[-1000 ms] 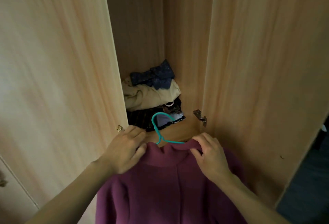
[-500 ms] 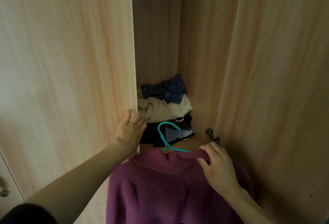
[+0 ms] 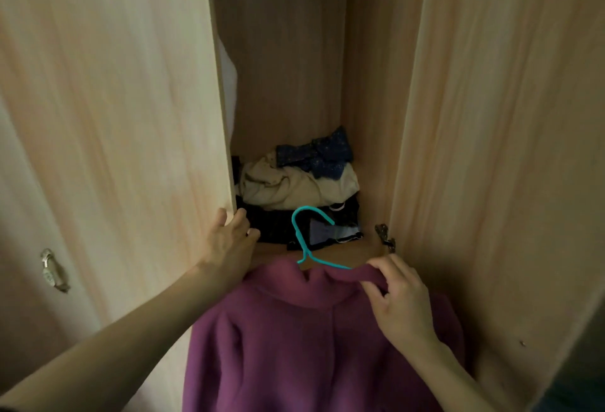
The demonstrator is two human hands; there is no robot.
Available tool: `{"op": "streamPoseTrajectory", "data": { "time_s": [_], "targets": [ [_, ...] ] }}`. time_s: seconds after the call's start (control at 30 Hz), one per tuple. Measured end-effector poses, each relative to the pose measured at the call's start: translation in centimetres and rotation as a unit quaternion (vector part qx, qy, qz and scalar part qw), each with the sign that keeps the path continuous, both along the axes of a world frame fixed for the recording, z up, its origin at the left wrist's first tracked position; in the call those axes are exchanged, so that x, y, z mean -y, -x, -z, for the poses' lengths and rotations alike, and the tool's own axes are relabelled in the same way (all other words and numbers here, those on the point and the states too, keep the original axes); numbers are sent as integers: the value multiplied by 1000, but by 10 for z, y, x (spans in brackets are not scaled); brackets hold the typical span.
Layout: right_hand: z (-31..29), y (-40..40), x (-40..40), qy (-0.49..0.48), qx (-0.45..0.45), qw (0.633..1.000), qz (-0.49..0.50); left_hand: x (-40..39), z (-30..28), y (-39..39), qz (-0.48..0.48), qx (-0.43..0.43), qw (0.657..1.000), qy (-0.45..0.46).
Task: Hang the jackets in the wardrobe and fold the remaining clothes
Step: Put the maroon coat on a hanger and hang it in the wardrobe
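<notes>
The wardrobe is pale wood-grain laminate, smooth and matte, with a tall narrow compartment between its 2 doors. The left door stands ajar, and the left hand rests against its inner edge low down, fingers straight and laid flat on the panel edge, curled round nothing. A small metal handle sits near that door's left edge. The right door swings outward, with a dark metal hinge at its lower inner edge.

The purple jacket, a soft fleecy fabric with a thick folded collar, hangs in front of the compartment's front edge, just outside the opening. A thin turquoise hanger of slim rounded plastic rises from the collar, its curved hook open toward the back of the compartment. The right hand pinches the right side of the collar, fingers curled over the fabric where the hanger's arm runs under it.

On the compartment floor, toward the back, lies a loose pile of clothes: a crumpled navy speckled piece on top, rumpled cream cloth beneath, dark fabric at the bottom.
</notes>
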State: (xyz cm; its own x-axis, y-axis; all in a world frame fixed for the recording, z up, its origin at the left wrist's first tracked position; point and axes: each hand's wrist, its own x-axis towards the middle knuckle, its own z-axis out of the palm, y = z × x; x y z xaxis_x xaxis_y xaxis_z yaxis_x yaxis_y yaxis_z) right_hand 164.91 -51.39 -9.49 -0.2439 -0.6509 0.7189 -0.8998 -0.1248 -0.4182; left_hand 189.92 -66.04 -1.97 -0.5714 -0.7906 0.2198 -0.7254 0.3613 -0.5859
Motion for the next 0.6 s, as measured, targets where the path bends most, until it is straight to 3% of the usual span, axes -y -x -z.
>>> {"op": "streamPoseTrajectory", "data": {
  "time_s": [0.17,0.6],
  "targets": [
    [7,5,-23,7,40,998,-40,-58,0,-19,-37,-4,999,6],
    [-12,-73,-33,38,16,988,-149,-143,5,-102,-38,-33,999,1]
  ]
}}
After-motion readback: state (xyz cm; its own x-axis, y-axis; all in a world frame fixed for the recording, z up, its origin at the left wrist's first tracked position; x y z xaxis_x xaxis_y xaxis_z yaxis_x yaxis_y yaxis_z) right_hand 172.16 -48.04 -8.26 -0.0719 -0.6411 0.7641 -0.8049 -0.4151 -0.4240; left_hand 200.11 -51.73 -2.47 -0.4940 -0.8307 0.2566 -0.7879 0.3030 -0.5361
